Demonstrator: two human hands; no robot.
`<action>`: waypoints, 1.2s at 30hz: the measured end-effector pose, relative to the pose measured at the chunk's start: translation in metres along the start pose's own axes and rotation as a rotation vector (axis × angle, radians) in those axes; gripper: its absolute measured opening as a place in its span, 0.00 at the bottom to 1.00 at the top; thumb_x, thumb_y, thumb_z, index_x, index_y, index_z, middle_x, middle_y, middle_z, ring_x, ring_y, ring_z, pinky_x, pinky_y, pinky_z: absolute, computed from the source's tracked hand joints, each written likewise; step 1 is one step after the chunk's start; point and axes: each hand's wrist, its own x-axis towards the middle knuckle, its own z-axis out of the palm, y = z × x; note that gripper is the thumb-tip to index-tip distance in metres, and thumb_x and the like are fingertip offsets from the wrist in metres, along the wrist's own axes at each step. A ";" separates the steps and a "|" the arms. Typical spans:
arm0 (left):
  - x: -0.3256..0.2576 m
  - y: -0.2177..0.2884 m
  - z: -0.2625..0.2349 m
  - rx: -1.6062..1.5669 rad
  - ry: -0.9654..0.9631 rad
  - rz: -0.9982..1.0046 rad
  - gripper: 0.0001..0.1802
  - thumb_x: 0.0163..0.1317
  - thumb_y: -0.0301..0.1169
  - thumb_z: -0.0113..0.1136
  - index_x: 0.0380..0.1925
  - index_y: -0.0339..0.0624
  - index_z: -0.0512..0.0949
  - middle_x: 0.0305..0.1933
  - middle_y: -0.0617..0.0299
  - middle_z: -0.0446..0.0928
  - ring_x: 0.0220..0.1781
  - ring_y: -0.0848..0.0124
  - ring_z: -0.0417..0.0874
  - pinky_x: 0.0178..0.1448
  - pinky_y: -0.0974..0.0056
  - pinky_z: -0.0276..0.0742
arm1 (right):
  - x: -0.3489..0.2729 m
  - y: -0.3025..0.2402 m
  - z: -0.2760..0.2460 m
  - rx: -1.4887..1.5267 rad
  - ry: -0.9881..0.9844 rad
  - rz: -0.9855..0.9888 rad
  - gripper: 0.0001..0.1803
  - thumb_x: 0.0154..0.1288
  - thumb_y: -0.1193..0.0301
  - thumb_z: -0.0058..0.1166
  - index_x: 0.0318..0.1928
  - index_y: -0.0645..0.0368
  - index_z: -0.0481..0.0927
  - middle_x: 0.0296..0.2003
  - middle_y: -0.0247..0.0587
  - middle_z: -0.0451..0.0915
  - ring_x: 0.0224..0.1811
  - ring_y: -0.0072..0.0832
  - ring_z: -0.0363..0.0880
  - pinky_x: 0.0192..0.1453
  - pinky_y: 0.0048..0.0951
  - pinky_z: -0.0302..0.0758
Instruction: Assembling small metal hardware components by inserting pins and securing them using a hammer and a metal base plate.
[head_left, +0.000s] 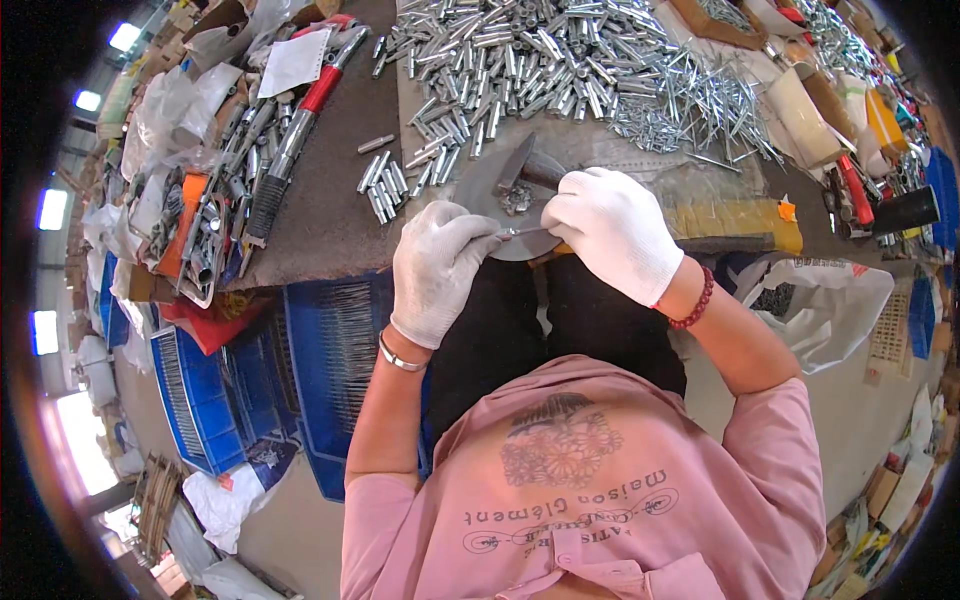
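Observation:
Both my hands wear white knit gloves and meet over a round grey metal plate (pixel 470 196) at the table's near edge. My left hand (pixel 437 268) pinches the left end of a small silvery metal piece (pixel 510 233), apparently a slim sleeve. The fingers of my right hand (pixel 612 228) are closed on the thin rod-like right end of it; where the two parts join is too small to make out. Just beyond my fingers a hammer (pixel 516 163) lies on the plate, its handle running behind my right hand. Beside its head is a lumpy silvery bit (pixel 517 199).
A large heap of metal sleeves (pixel 500 70) covers the far table, with thin pins (pixel 690 115) at its right. Several loose sleeves (pixel 382 187) lie left of the plate. A red-and-black torque wrench (pixel 300 130) rests among tools. Blue bins (pixel 335 340) stand below left; a white bag (pixel 835 310) hangs right.

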 end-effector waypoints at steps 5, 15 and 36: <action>0.001 0.004 0.005 -0.075 0.000 0.002 0.07 0.54 0.24 0.76 0.35 0.42 0.89 0.34 0.56 0.81 0.40 0.56 0.85 0.45 0.55 0.79 | 0.001 0.002 0.004 0.079 -0.025 0.023 0.01 0.60 0.70 0.65 0.32 0.49 0.86 0.34 0.35 0.80 0.43 0.40 0.82 0.49 0.40 0.80; -0.001 0.012 0.003 -0.088 0.033 -0.021 0.07 0.54 0.23 0.78 0.33 0.41 0.89 0.34 0.56 0.81 0.39 0.57 0.84 0.45 0.56 0.79 | -0.028 0.047 -0.030 -0.145 0.218 0.268 0.02 0.63 0.69 0.68 0.36 0.50 0.89 0.37 0.38 0.86 0.42 0.40 0.86 0.46 0.39 0.83; -0.002 0.010 0.005 -0.031 0.042 0.000 0.08 0.54 0.24 0.78 0.34 0.42 0.88 0.35 0.56 0.81 0.39 0.56 0.84 0.44 0.55 0.78 | -0.044 0.111 -0.043 -0.264 0.129 0.577 0.05 0.68 0.66 0.65 0.40 0.50 0.90 0.40 0.39 0.85 0.46 0.43 0.86 0.51 0.41 0.82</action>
